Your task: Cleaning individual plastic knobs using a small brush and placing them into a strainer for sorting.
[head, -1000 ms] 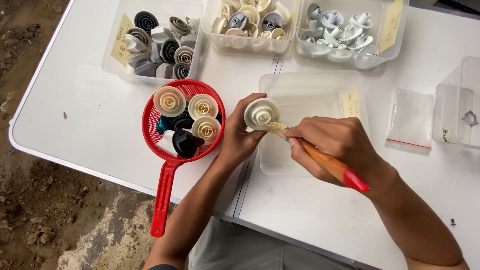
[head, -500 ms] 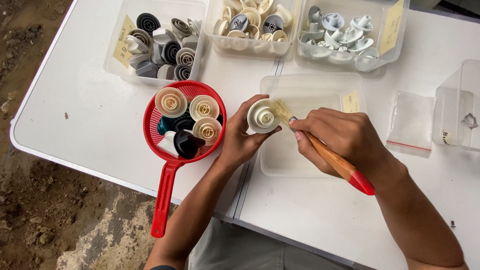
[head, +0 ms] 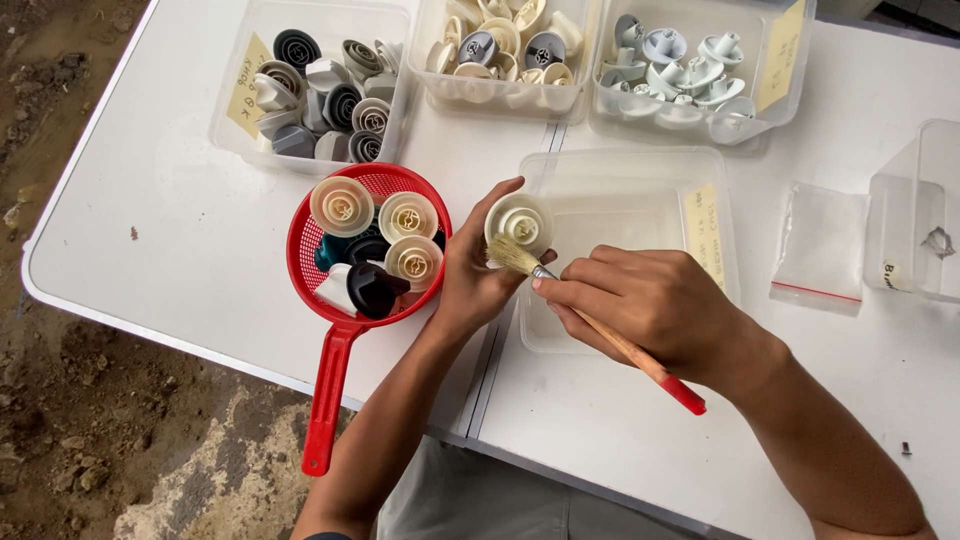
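My left hand [head: 478,278] holds a cream round knob [head: 519,221] upright over the edge of a clear empty tray [head: 640,215]. My right hand [head: 650,300] grips a paintbrush [head: 620,345] with a wooden handle and a red end. Its pale bristles [head: 512,257] touch the lower side of the knob. Just left of my left hand lies a red strainer [head: 340,300] holding several cream, black and teal knobs.
Three clear bins stand along the far side of the white table [head: 150,260]: grey and black knobs [head: 320,90], cream knobs [head: 500,45], pale grey knobs [head: 680,65]. A small plastic bag [head: 822,245] and a clear box [head: 920,215] lie at the right. Dirt ground lies left.
The brush bristles have moved from the knob's right side down to its lower edge. The knob has shifted slightly in my left hand.
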